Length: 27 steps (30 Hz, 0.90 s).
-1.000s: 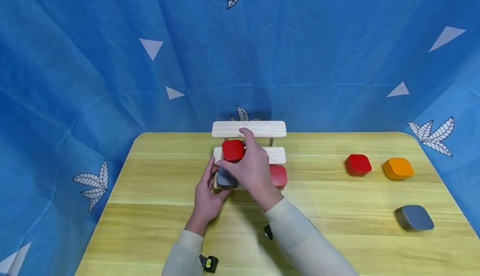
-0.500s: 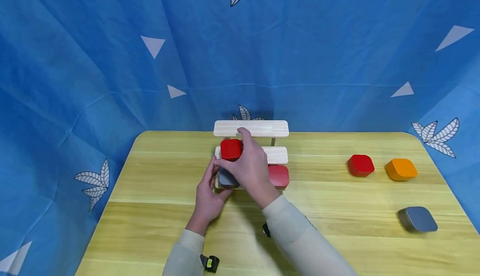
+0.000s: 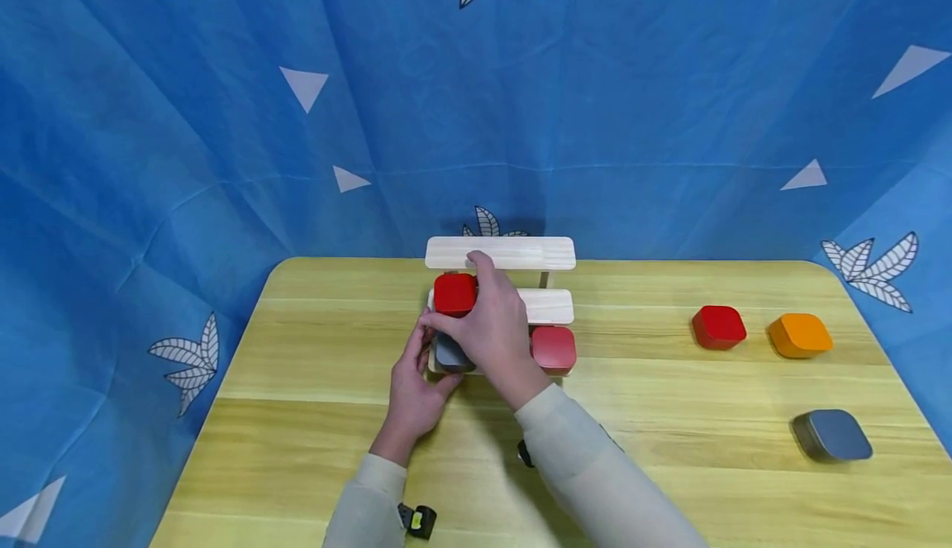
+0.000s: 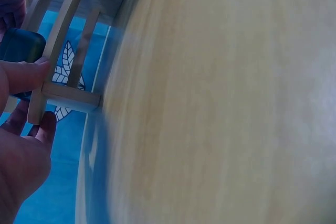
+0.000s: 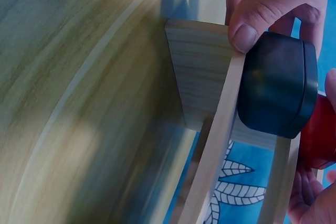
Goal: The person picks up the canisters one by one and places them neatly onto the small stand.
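Red box (image 3: 454,294) farther left — round-cornered

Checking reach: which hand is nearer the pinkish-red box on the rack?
Right. The right hand is just left of the pinkish-red box; the left hand holds the rack at its left end.

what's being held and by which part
The right hand holds a red box by its sides; the left hand grips the wooden rack at its front left corner.

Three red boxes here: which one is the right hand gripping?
The red box at the left end of the rack, behind a dark box. A second sits front right on the rack, the third directly on the table.
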### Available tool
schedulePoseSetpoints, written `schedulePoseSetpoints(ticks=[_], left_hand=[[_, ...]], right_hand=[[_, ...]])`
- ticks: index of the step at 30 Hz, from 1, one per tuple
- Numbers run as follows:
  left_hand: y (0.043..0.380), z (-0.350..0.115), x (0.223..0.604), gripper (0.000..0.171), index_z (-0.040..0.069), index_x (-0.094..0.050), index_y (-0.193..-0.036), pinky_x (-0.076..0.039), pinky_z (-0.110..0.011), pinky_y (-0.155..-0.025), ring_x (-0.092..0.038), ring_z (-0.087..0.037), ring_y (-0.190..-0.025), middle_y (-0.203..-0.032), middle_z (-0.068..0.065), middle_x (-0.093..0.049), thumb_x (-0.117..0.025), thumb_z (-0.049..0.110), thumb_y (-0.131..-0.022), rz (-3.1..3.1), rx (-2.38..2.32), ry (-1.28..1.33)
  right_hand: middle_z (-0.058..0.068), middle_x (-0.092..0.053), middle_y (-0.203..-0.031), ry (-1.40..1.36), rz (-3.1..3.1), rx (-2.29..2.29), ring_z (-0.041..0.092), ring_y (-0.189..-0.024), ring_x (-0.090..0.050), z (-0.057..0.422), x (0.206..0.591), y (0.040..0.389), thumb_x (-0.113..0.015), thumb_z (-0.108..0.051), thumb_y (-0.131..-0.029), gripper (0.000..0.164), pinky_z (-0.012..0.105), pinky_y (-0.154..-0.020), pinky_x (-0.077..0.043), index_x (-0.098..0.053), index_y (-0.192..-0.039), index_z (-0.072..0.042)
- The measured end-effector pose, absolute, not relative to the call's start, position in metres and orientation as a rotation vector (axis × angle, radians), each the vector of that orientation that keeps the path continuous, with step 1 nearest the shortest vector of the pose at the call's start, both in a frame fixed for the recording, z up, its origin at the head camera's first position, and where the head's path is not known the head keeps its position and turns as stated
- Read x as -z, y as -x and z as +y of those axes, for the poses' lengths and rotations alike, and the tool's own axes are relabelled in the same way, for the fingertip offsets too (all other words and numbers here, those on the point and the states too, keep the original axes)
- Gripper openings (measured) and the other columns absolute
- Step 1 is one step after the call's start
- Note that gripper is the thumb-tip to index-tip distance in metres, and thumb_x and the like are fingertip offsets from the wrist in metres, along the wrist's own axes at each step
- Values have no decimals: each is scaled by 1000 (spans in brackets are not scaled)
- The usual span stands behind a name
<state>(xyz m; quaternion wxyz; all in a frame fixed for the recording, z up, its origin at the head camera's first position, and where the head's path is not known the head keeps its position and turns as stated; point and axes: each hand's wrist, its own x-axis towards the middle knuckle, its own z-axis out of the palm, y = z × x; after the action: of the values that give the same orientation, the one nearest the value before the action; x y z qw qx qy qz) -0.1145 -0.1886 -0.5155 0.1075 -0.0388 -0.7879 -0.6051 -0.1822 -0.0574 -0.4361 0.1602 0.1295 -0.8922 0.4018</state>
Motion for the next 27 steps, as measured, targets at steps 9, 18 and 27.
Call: schedulePoseSetpoints(ticks=[9, 18, 27], left_hand=[[111, -183, 498, 100, 8, -23, -159, -29, -40, -115, -36, -26, -141, -157, -11, -34, -72, -21, -77, -2322, 1795, 107], [116, -187, 512, 105, 22, -26, -159, -32, -37, -113, -39, -21, -138, -156, 0, -36, -76, -18, -77, -2306, 1782, 120], [115, -187, 512, 106, 35, -26, -158, -33, -40, -112, -37, -21, -140, -158, 11, -32, -76, -14, -79, -2367, 1733, 71]], right_hand=[[8, -63, -113, -377, -2543, -1145, 22, -96, -61, -57, 436, 182, -91, -50, -65, 92, 39, -75, -59, -46, -137, -14], [8, -62, -112, -371, -2551, -1150, 22, -95, -61, -55, 433, 178, -92, -50, -64, 95, 40, -74, -59, -46, -139, -15], [7, -61, -107, -368, -2549, -1128, 19, -90, -61, -51, 428, 171, -92, -52, -62, 95, 38, -69, -58, -49, -138, -13]])
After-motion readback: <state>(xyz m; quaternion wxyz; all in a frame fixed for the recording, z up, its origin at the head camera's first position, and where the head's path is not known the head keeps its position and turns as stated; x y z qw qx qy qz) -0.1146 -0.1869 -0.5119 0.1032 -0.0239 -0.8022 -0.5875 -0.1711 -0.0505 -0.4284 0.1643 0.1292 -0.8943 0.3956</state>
